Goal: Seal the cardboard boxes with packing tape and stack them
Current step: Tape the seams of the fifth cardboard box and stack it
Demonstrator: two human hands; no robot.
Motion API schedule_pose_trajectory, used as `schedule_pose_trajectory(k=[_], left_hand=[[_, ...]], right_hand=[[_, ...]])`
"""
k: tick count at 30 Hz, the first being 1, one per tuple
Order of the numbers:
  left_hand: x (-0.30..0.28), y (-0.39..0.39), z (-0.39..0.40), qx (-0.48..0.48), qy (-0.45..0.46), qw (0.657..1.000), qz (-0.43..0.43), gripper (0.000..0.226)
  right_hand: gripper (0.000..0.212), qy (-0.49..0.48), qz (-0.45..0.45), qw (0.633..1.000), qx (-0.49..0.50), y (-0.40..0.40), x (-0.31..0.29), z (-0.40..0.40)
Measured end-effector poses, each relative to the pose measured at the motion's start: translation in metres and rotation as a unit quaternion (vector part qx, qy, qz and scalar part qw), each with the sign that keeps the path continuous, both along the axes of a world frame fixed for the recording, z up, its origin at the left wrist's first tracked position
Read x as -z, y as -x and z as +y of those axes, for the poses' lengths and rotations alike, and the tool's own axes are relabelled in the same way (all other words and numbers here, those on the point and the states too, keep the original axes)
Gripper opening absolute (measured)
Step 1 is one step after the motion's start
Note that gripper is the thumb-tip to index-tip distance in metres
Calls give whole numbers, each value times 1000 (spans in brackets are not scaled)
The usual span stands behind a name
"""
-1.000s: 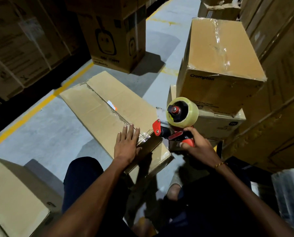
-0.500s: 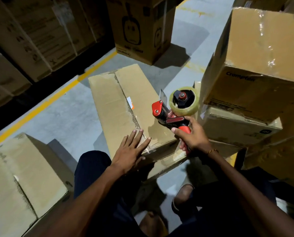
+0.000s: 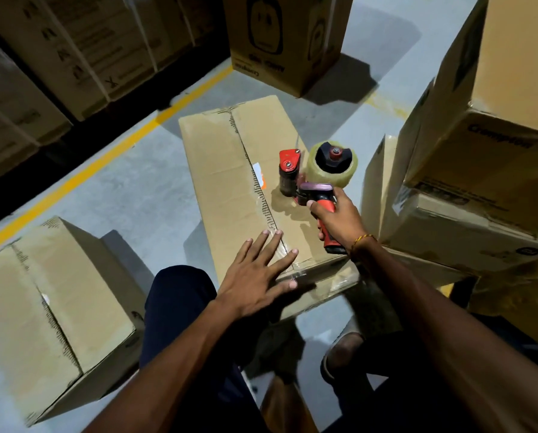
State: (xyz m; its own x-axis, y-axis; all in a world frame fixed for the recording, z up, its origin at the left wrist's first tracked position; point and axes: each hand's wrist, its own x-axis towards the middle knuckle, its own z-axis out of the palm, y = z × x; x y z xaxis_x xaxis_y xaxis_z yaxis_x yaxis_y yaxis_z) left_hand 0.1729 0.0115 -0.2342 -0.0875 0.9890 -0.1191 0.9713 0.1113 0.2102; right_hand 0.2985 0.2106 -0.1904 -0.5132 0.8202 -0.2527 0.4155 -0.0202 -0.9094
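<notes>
Head view: long cardboard box lies on the floor ahead; left hand presses flat with straight fingers on its near taped edge, right hand grips the tape dispenser over its top, stacked boxes right

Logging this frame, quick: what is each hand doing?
Left hand: open, flat on the cardboard box.
Right hand: grips the tape dispenser.

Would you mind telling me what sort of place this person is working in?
Most likely a warehouse or stockroom: tall stacks of strapped brown cardboard cartons line a grey concrete floor marked with a yellow painted line, and the right hand holds a red tape dispenser.
</notes>
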Motion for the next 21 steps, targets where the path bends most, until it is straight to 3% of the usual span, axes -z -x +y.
schedule_pose_trajectory(k=[6, 8, 10, 12, 15, 17, 21], left_hand=[[-1, -16, 14, -71, -81, 993, -42, 49], [3, -15, 15, -73, -91, 993, -32, 47], [6, -13, 13, -68, -90, 993, -19, 47], [8, -10, 11, -62, -88, 994, -5, 51], [8, -12, 12, -62, -80, 995, 25, 59], [6, -16, 15, -66, -66, 994, 54, 55], [4, -22, 20, -65, -31, 995, 69, 53]], right_hand=[[47, -158, -139, 978, -1, -14, -1, 1], [40, -276, -157, 948, -2, -27, -8, -5], [23, -381, -111, 916, -57, -40, -15, -21], [10, -390, -80, 901, -173, -49, -16, -44], [15, -398, -162, 848, -311, -54, -1, -73], [24, -390, -231, 835, -312, -55, 7, -82], [28, -342, -238, 862, -288, -54, 11, -81]])
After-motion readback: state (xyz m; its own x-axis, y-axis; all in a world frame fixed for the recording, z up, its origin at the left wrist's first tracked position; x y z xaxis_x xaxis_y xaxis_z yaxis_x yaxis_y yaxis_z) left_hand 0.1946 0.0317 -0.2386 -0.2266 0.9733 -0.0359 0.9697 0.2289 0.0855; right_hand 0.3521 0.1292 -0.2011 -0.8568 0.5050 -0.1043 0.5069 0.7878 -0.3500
